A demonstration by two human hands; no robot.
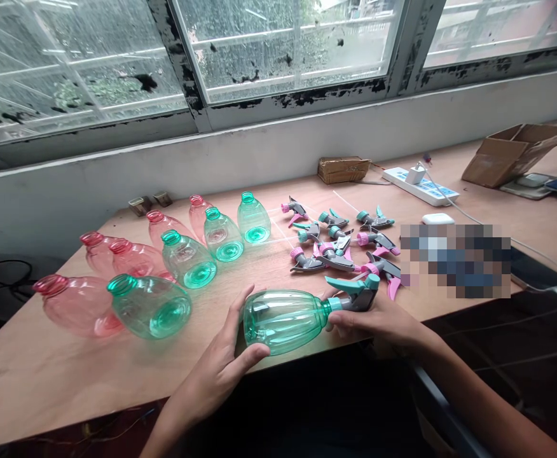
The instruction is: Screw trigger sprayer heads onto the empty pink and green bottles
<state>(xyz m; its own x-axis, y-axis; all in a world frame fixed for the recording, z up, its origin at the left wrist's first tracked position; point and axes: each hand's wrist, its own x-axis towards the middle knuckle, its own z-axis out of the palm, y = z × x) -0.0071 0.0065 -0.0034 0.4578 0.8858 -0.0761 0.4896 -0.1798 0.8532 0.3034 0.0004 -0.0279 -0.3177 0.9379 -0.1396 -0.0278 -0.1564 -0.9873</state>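
While cupping the bottle (285,321) in the left hand (219,356), pinching the sprayer (367,294) with the right hand (386,316). Apparently fastening; calls for steady alignment.

A power strip (443,196) lies on the table (30,394), with a white charger (416,175) plugged in. From it a white cable (488,227) runs towards the phone (540,272) near the edge. A small white case (437,219) sits between strip and phone, beside a pixelated patch. An open carton (498,156) stands farther right; a brown box (343,170) and two small blocks (140,205) are near the wall (240,152), below stained windows (302,57). Black cords (6,266) hang at far left.
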